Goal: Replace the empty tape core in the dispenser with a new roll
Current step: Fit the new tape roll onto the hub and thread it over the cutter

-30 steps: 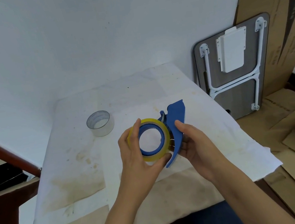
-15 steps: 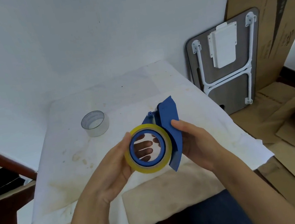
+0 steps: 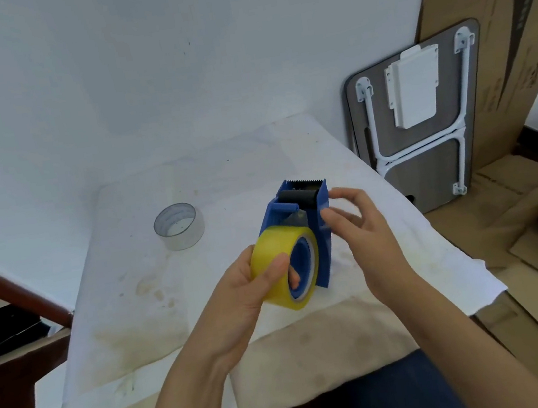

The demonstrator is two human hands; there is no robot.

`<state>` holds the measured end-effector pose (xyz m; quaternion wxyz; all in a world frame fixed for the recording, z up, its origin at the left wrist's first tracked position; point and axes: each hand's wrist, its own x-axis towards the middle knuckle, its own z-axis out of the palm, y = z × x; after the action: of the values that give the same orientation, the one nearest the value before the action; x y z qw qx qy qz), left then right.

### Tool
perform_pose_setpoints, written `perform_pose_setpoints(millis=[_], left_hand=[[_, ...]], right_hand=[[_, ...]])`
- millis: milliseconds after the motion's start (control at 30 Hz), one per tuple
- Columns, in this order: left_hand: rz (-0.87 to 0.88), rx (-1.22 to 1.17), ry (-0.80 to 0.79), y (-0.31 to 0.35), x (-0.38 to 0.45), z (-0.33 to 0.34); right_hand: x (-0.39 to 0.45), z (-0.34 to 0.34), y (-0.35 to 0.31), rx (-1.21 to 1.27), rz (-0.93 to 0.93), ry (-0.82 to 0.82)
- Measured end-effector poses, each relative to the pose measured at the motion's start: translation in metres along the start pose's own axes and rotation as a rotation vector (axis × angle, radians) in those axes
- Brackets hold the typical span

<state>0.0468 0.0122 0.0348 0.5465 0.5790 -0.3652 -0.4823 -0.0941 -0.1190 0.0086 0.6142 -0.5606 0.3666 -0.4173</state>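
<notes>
Yellow tape roll (image 3: pixel 285 265) seated in blue plastic dispenser (image 3: pixel 312 228), frame centre | your left hand (image 3: pixel 249 293) clamps the roll | right hand (image 3: pixel 357 226) open, blurred beside dispenser | risk: one-handed hold lets the roll slip off its hub | clear empty core (image 3: pixel 179 225) left of centre.

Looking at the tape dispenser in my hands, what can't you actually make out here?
Head view only:
- Right hand fingertips: motion-blurred, so contact with the blue dispenser is unclear.
- Whether the yellow tape roll is fully seated on the hub: left hand covers it.
- Dispenser's far side: hidden by its own body.
</notes>
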Motion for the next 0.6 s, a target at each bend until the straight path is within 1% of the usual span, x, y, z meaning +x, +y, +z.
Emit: perform_pose_setpoints(millis=[100,167,300,367,433,600], left_hand=[[0.011,0.047,0.008,0.002,-0.001,0.005],[0.017,0.086,0.017,0.002,-0.001,0.008],[0.015,0.155,0.046,-0.004,-0.001,0.010],[0.025,0.184,0.064,-0.008,-0.001,0.011],[0.043,0.198,0.079,-0.008,-0.002,0.011],[0.057,0.193,0.098,-0.004,-0.001,0.009]], right_hand=[[0.001,0.000,-0.004,-0.162,-0.225,0.089],[0.000,0.000,-0.007,-0.287,-0.361,0.100],[0.002,0.001,-0.008,-0.618,-0.577,0.124],[0.002,0.002,-0.009,-0.738,-0.682,0.124],[0.002,0.004,-0.010,-0.785,-0.729,0.117],[0.004,0.008,-0.014,-0.868,-0.756,0.081]])
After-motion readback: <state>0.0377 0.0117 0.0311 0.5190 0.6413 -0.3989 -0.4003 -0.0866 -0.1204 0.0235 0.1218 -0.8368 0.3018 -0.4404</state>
